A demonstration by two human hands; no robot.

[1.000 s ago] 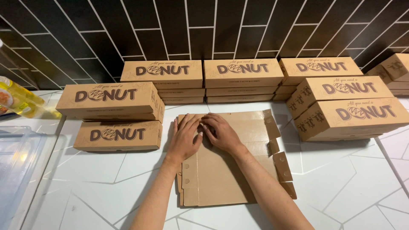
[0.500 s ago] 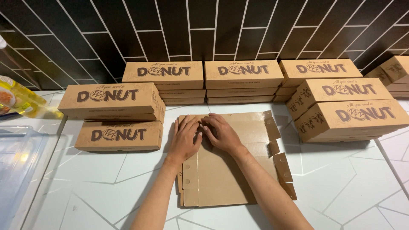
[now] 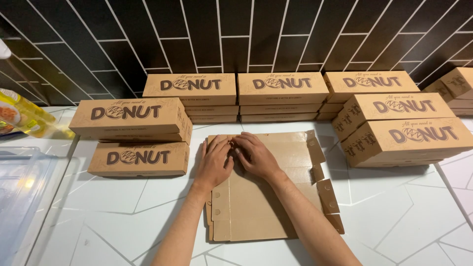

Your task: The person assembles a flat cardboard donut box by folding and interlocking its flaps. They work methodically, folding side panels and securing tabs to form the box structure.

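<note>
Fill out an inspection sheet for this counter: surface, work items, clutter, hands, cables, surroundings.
Surface: white counter with thin angular lines.
Work items: flat unfolded cardboard box blank, side tabs at its right edge.
Clutter: folded brown boxes stacked left, rear and right; yellow bottle and clear plastic bin at far left.
Hands: left hand and right hand press side by side on the blank's far half.
Cables: nothing seen.
Surroundings: black tiled wall behind.

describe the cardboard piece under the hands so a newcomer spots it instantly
On the white counter below the black tiled wall, find the closed brown boxes. Centred before them lies the flat cardboard blank, both hands pressing its far edge: the only unfolded, unprinted piece.
</note>
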